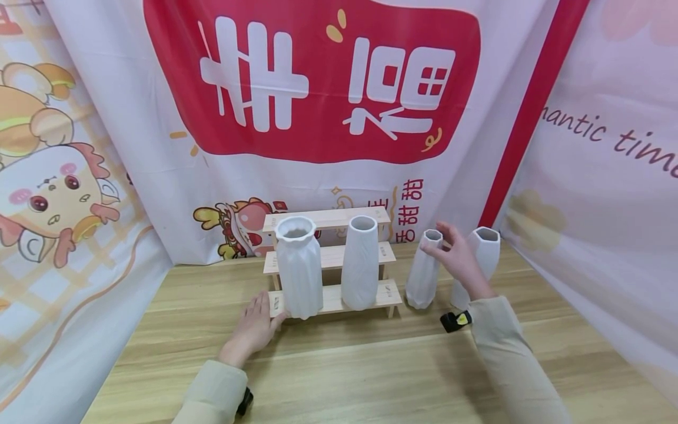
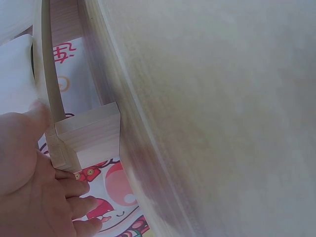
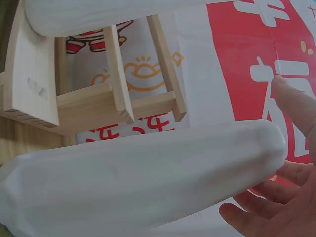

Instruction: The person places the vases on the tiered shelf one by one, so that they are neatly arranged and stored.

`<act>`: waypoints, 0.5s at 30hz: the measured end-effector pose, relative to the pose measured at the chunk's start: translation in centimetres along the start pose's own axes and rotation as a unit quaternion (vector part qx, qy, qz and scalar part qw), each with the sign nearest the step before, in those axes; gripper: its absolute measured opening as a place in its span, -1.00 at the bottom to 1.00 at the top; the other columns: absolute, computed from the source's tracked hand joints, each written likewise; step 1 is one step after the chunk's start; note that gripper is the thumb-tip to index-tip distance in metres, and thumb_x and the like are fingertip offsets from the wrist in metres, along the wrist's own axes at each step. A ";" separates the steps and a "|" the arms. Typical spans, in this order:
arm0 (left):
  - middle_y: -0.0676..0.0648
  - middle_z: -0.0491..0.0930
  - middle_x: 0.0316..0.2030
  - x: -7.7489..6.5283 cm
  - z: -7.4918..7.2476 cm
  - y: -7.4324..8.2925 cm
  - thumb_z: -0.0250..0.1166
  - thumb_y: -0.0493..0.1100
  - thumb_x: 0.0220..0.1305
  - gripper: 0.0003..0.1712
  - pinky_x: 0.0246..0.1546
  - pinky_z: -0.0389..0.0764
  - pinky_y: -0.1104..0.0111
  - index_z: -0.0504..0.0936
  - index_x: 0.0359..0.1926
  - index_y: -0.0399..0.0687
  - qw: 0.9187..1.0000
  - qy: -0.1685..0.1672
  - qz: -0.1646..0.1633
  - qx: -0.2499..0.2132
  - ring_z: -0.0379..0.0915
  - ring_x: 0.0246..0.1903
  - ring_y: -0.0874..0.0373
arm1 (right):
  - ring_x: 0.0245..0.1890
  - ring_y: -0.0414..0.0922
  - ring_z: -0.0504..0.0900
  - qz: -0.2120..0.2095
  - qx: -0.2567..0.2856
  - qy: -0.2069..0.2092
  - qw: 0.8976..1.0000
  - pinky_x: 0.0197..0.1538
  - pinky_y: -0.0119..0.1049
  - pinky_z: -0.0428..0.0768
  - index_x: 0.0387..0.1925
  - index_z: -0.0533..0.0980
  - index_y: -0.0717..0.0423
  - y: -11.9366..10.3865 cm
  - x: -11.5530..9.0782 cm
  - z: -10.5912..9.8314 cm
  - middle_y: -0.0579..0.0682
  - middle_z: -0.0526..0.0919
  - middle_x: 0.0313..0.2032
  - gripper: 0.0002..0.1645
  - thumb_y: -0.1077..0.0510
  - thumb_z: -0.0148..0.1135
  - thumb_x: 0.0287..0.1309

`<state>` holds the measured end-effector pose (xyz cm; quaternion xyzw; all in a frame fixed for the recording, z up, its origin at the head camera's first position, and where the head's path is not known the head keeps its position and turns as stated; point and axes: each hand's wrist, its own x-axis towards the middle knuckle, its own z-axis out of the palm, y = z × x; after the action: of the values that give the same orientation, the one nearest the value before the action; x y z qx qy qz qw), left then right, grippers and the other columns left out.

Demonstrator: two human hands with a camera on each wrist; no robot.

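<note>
My left hand (image 1: 254, 321) holds the left end of the lowest step of a three-step wooden stand (image 1: 331, 257), thumb at its front edge and fingers around the end. On that step are a ribbed white vase (image 1: 299, 277) with a wavy rim and, to its right, a smoother white vase (image 1: 360, 265). My right hand (image 1: 458, 256) is around the narrow neck of a smaller faceted white vase (image 1: 422, 277) upright on the table. In the right wrist view, the thumb (image 3: 291, 101) stands off the neck, with the fingers spread on the other side.
Another white vase (image 1: 487, 253) with an angular mouth stands right of the small one, partly behind my right hand. The wooden table (image 1: 360, 371) meets printed cloth walls at the back and sides. The stand's two upper steps rise toward the back cloth (image 1: 318, 141).
</note>
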<state>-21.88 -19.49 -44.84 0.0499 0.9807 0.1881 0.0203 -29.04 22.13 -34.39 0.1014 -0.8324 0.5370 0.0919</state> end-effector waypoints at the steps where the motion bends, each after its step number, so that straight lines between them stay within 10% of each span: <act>1: -0.50 -0.19 0.31 0.0 0.0 0.0 -0.12 0.10 0.41 -0.12 0.26 -0.16 -0.10 -0.25 0.32 -0.55 1.000 -0.001 -0.001 -0.001 -0.27 0.29 -0.37 | 0.27 0.19 0.14 0.005 -0.001 -0.002 1.000 0.23 0.04 0.21 0.35 0.01 0.31 0.1 0.0 0.1 0.31 0.13 0.30 -0.04 0.02 0.29 0.09; 15: -0.52 -0.17 0.30 -0.1 0.0 0.0 -0.10 0.08 0.41 -0.12 0.26 -0.17 -0.10 -0.24 0.31 -0.56 1.000 0.005 0.005 -0.005 -0.27 0.28 -0.38 | 0.22 0.17 0.24 0.009 -0.015 0.003 1.000 0.21 0.03 0.26 0.29 0.14 0.29 1.7 0.1 0.7 0.31 0.31 0.19 -0.16 0.04 0.29 0.10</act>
<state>-21.79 -19.52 -44.87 0.0542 0.9796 0.1930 0.0145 -29.61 22.20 -36.10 0.0911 -0.8410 0.5255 0.0913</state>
